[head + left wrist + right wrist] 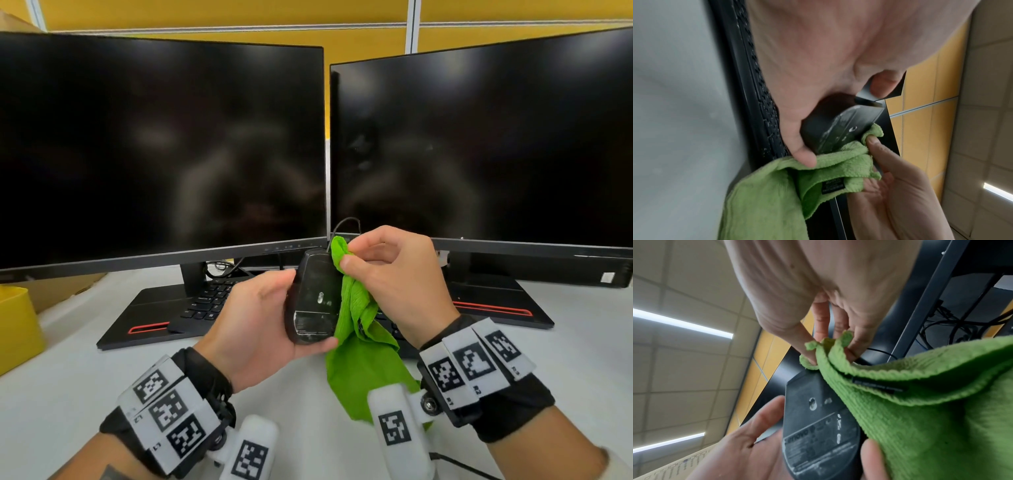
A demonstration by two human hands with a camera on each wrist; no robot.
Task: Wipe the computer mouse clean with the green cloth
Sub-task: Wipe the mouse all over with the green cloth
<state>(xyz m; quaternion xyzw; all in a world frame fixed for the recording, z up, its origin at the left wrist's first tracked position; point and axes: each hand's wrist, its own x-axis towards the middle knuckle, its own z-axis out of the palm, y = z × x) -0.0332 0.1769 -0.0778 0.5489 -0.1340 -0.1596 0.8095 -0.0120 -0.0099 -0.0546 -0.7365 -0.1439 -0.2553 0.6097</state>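
My left hand (270,318) grips a black wired computer mouse (313,301) above the desk, its underside turned up toward me. The base shows a label and pale smudges (818,434). My right hand (387,274) pinches a bunched green cloth (359,329) at its top and holds it against the mouse's right side. The rest of the cloth hangs down toward the desk. In the left wrist view the mouse (838,126) sits between my thumb and fingers, with the cloth (797,186) under it. The mouse's top is hidden.
Two dark monitors (161,150) (479,147) stand close behind my hands on black stands. A black keyboard (212,298) lies under the left monitor. A yellow bin (17,325) sits at the left edge. The mouse cable (346,226) loops up behind the mouse.
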